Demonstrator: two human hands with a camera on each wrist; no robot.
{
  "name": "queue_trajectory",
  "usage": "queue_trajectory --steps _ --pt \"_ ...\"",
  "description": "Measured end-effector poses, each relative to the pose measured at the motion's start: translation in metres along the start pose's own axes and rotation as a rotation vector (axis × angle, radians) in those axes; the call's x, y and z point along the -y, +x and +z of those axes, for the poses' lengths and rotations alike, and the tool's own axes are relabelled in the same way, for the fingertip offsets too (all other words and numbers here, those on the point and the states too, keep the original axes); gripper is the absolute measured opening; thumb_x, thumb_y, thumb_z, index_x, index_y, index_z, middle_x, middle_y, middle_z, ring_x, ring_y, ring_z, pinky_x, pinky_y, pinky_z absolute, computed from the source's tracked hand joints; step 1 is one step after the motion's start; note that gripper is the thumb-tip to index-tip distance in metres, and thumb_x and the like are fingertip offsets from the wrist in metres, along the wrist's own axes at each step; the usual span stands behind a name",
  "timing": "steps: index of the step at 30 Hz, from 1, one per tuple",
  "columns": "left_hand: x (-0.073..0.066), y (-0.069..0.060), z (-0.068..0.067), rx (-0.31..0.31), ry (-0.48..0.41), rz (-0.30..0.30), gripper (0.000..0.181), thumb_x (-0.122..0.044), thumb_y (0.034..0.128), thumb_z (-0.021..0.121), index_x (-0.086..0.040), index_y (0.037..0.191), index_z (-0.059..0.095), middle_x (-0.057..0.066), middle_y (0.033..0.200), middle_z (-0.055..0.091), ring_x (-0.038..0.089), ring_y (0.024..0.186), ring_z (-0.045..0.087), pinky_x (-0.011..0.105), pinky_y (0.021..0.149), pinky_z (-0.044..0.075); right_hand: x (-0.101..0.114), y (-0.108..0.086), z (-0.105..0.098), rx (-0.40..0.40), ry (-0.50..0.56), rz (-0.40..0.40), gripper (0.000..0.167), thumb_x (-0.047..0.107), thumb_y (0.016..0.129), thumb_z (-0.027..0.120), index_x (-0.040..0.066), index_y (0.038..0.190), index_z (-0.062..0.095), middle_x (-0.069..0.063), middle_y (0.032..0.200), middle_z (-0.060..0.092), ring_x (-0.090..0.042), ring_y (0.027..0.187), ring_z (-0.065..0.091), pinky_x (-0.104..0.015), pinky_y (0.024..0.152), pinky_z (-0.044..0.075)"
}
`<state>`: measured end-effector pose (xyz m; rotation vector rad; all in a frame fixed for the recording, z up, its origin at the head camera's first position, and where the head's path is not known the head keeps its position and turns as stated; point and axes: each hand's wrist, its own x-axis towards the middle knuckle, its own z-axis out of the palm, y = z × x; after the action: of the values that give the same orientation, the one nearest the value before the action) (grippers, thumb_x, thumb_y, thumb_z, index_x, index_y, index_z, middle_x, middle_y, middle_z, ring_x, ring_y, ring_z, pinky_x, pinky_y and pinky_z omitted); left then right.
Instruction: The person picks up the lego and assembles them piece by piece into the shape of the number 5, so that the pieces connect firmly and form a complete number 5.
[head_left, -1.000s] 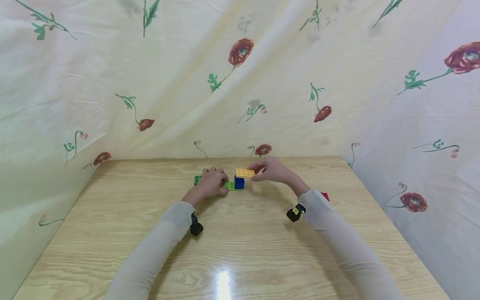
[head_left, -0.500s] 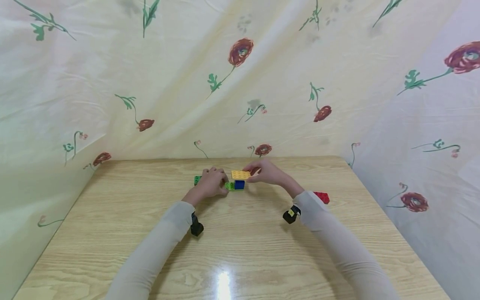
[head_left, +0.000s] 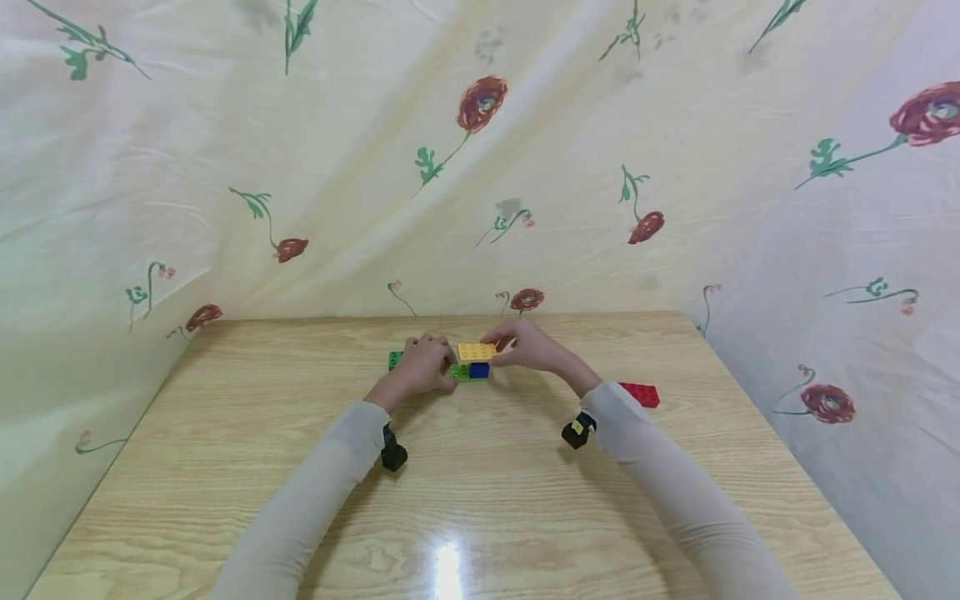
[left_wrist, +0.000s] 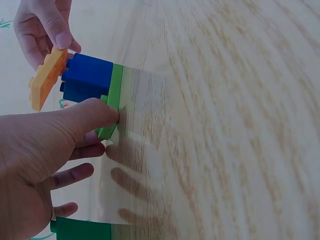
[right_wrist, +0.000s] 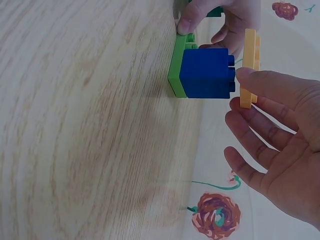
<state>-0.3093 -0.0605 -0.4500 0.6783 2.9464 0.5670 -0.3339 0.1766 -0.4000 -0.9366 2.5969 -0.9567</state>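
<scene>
My left hand (head_left: 426,365) pinches the near end of a flat light-green plate brick (left_wrist: 115,90) lying on the table. On the plate's other end stands a blue brick (right_wrist: 206,73), studs up. A flat yellow-orange plate brick (head_left: 476,352) is pinched by its right end between thumb and fingers of my right hand (head_left: 528,346). It is held just over the blue brick's studs, slightly tilted in the left wrist view; whether they touch I cannot tell. Beyond my left hand sits a dark green brick (left_wrist: 82,229), partly hidden in the head view.
A red brick (head_left: 640,394) lies on the wooden table (head_left: 480,475) to the right, partly behind my right sleeve. The flowered cloth (head_left: 360,167) hangs along the table's back edge and sides. Black wrist cameras hang below both cuffs.
My right hand has moved left and slightly down with the yellow-orange plate brick, which now hangs over the blue brick. More of the red brick shows. My left hand has stayed put.
</scene>
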Motion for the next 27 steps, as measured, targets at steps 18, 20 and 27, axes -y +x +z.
queue_trajectory --steps 18,20,27 --pt "-0.0008 -0.0004 -0.0015 -0.007 0.007 0.007 0.032 -0.029 0.0863 0.082 -0.009 0.11 0.074 0.003 0.109 0.064 0.027 0.106 0.051 0.06 0.107 0.034 0.0025 0.0027 0.0034 0.011 -0.032 0.012 0.036 0.012 0.09 0.077 0.003 0.124 0.071 -0.016 0.125 0.071 -0.029 0.105 0.068 -0.054 0.099 0.051" --pt "-0.001 -0.0003 -0.0016 -0.007 0.006 0.006 0.031 -0.029 0.0863 0.082 -0.009 0.108 0.074 0.003 0.106 0.064 0.027 0.105 0.051 0.059 0.107 0.034 0.0023 0.0032 0.0033 0.012 -0.037 0.011 0.036 0.012 0.09 0.077 0.003 0.125 0.071 -0.016 0.126 0.071 -0.029 0.105 0.068 -0.053 0.098 0.051" --pt "-0.001 0.0029 -0.0022 0.018 0.008 -0.015 0.032 -0.033 0.0867 0.082 -0.01 0.108 0.073 0.002 0.106 0.063 0.027 0.108 0.05 0.059 0.11 0.033 0.002 0.0055 0.0033 0.01 -0.044 0.017 0.036 0.011 0.09 0.076 0.003 0.125 0.071 -0.015 0.125 0.071 -0.027 0.105 0.068 -0.048 0.096 0.053"
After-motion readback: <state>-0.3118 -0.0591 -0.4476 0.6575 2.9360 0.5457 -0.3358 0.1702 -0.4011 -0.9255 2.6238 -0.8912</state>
